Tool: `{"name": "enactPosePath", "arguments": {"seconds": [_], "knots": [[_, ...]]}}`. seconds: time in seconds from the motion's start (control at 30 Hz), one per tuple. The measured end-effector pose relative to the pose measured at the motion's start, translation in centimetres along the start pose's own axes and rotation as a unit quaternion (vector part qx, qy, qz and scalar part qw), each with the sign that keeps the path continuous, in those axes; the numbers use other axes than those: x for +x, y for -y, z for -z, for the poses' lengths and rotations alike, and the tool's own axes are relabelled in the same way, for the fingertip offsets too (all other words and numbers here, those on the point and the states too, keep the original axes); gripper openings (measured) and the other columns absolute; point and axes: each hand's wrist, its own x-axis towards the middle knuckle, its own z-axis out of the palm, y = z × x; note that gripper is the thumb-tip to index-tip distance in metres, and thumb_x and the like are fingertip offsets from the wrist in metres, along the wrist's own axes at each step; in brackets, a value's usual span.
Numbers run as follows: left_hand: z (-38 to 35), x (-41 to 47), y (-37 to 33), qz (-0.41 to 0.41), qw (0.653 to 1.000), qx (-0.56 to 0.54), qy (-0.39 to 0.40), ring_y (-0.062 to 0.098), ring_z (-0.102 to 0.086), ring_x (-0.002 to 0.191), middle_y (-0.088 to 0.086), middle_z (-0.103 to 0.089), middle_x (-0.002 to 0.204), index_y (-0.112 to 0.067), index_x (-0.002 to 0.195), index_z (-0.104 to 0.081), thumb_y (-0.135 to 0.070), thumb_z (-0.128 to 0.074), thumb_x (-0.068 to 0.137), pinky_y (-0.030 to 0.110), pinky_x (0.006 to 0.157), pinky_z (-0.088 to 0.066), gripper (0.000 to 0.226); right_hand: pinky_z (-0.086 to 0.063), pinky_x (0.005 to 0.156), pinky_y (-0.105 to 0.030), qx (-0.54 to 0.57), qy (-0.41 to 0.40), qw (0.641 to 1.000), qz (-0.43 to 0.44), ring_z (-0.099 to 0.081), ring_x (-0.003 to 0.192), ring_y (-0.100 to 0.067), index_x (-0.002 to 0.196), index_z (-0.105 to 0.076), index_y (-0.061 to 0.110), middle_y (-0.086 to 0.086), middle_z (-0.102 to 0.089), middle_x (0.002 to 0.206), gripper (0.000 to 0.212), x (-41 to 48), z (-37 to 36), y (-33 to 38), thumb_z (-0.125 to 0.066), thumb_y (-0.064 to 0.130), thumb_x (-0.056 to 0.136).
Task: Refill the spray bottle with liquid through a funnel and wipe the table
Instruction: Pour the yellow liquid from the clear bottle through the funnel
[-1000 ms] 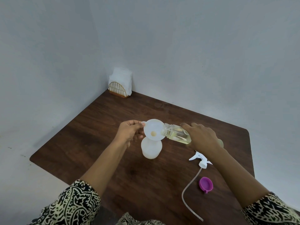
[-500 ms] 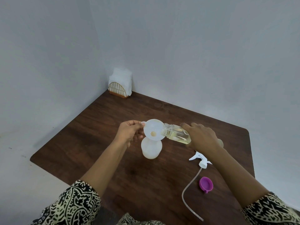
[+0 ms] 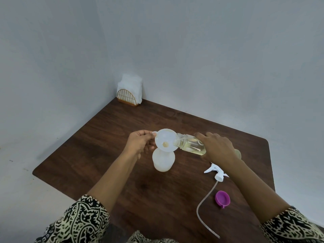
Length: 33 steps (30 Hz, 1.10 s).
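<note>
Here, head view: against the frames half a second and one second earlier, almost nothing differs. Both hands, the funnel and the tilted bottle hold the same places, and the loose parts on the table have not moved.

The left hand (image 3: 140, 144) pinches the small tab at the rim of the white funnel (image 3: 165, 140), which sits in the neck of the translucent spray bottle (image 3: 163, 161) standing upright near the middle of the dark wooden table (image 3: 98, 146). The right hand (image 3: 218, 147) is clenched round a clear refill bottle (image 3: 190, 145) of pale yellow liquid, laid nearly level with its threaded mouth over the funnel's right rim. A yellowish pool shows at the funnel's throat.

The white trigger sprayer (image 3: 217, 173) lies on the table to the right of the spray bottle, its dip tube (image 3: 204, 204) trailing toward the near edge; a purple cap (image 3: 222, 198) lies beside the tube. A napkin holder (image 3: 129, 92) stands in the far corner.

The right hand covers the refill bottle's rear half; only its base peeps out behind. No pouring stream can be made out, and the level inside the spray bottle is unreadable through its cloudy wall. Both patterned sleeves (image 3: 78, 221) are cut off by the lower edge.
</note>
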Motion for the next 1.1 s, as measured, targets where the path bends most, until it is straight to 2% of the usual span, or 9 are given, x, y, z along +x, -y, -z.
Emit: {"name": "enactPosePath", "arguments": {"seconds": [0.57,1.1], "knots": [[0.03,0.09,0.15,0.0,1.0,-0.009,0.003,0.014,-0.065,0.067,0.007,-0.073,0.082,-0.01,0.091,-0.071,-0.016,-0.071,0.086,0.031,0.067,-0.058,0.007,-0.047,0.076,-0.033,-0.006,0.006,1.0,-0.002,-0.057,0.099,-0.02,0.133,-0.038,0.031,0.001,-0.057,0.109,0.059,-0.17,0.33,0.04,-0.067,0.03,0.082],[0.03,0.01,0.06,0.002,1.0,-0.009,0.005,0.014,-0.065,0.068,0.008,-0.072,0.085,-0.009,0.093,-0.071,-0.015,-0.07,0.086,0.028,0.062,-0.057,0.009,-0.048,0.079,-0.033,-0.011,-0.002,1.0,0.003,-0.058,0.099,-0.02,0.132,-0.038,0.031,0.002,-0.058,0.109,0.058,-0.17,0.47,0.19,-0.067,0.032,0.082]]}}
